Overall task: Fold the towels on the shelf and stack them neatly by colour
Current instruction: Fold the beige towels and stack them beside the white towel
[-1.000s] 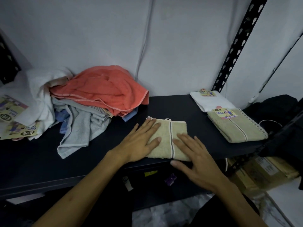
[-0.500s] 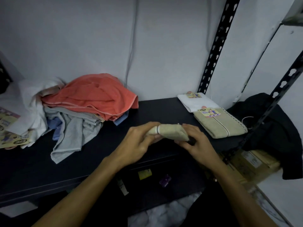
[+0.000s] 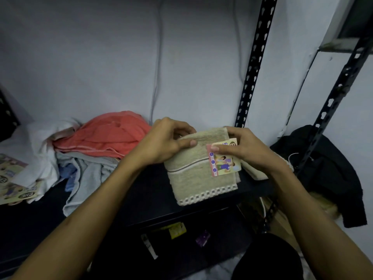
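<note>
Beige folded towel (image 3: 199,174), held above the right part of the dark shelf (image 3: 141,199) by both hands. Left hand (image 3: 163,142) grips the towel's upper left edge, fingers curled over the fold and thumb laid across its face. Right hand (image 3: 244,148) grips the upper right edge, its thumb pressing the paper label (image 3: 224,160) against the towel; a checked border runs along the towel's lower edge. Another beige towel (image 3: 256,170) lies on the shelf just behind the right wrist, mostly hidden. On the left of the shelf, a loose pile: orange towel (image 3: 107,136) on top, grey towel (image 3: 88,176) below, white towel (image 3: 40,150) beside them. Black garment (image 3: 331,174) hangs at the far right.
</note>
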The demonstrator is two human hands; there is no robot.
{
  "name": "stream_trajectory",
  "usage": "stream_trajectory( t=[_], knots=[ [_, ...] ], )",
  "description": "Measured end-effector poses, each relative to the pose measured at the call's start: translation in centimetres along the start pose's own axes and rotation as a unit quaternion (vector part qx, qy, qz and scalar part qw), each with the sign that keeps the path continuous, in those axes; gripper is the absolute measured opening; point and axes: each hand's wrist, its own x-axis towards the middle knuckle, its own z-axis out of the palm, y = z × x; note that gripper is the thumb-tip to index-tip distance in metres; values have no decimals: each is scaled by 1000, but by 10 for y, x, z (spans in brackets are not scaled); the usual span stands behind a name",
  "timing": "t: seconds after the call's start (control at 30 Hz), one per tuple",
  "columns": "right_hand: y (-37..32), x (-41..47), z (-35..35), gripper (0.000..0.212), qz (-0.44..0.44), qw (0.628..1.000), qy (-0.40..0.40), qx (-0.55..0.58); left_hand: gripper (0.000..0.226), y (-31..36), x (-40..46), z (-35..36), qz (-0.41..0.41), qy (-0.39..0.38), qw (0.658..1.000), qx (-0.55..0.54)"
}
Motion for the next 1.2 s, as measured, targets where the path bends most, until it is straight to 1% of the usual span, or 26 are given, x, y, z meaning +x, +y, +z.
stream_trajectory(
  t=[0.03, 0.07, 0.13, 0.17, 0.2, 0.23, 0.27, 0.33, 0.4, 0.47, 0.53, 0.6, 0.67, 0.7, 0.8, 0.9, 1.0, 1.07, 1.13, 1.2],
  knots=[
    [7, -5, -1, 36, 20, 999, 0, 26, 20, -1, -2, -2, -5, 0, 1000, -27],
    [12, -8, 0, 34, 34, 998, 3, 48, 22, -2, -4, -3, -13, -15, 999, -46],
    [15, -12, 6, 26, 49, 996, 5, 72, 33, -1, -6, 0, -38, -94, 994, -49],
    [11, -11, 9, 22, 46, 997, 0, 64, 40, 1, -5, 3, -39, -134, 990, -32],
    [6, -8, 11, 18, 33, 998, -8, 47, 46, 2, -3, 8, -29, -155, 987, -11],
    [0, -5, 13, 14, 18, 999, -14, 34, 49, 3, 0, 13, -16, -152, 988, 4],
    [-5, -2, 11, 13, 8, 999, -11, 33, 49, 3, 3, 17, -7, -131, 991, 6],
    [-7, 0, 1, 18, 18, 998, 14, 66, 42, 0, 9, 21, -8, -58, 998, -15],
    [7, -4, -13, 32, 46, 994, 31, 90, 35, -6, 13, 23, -29, 0, 997, -66],
    [28, -14, -20, 42, 91, 986, 45, 128, 29, -11, 16, 28, -59, 18, 989, -135],
    [47, -24, -20, 44, 134, 968, 75, 198, 26, -14, 22, 40, -79, 22, 983, -165],
    [58, -31, -23, 34, 151, 949, 130, 245, 22, -16, 31, 58, -107, 20, 979, -173],
    [63, -32, -34, 15, 168, 935, 198, 243, 19, -16, 43, 79, -159, 19, 967, -197],
    [65, -30, -43, 14, 177, 933, 226, 217, 18, -14, 50, 89, -192, 14, 957, -216],
    [71, -18, -77, 19, 198, 932, 281, 116, 11, -6, 75, 119, -277, -17, 915, -293],
    [79, 3, -117, 27, 218, 929, 298, -7, 9, 4, 103, 153, -325, -31, 879, -347],
    [99, 29, -146, 33, 255, 911, 264, -187, 24, 7, 128, 187, -363, -32, 851, -379],
    [117, 44, -156, 32, 280, 895, 231, -260, 26, 5, 139, 204, -381, -30, 841, -383],
    [133, 53, -162, 26, 304, 875, 193, -323, 26, -2, 147, 220, -396, -34, 841, -367],
    [146, 56, -164, 21, 320, 859, 144, -374, 24, -9, 149, 235, -398, -43, 856, -328]
  ],
)
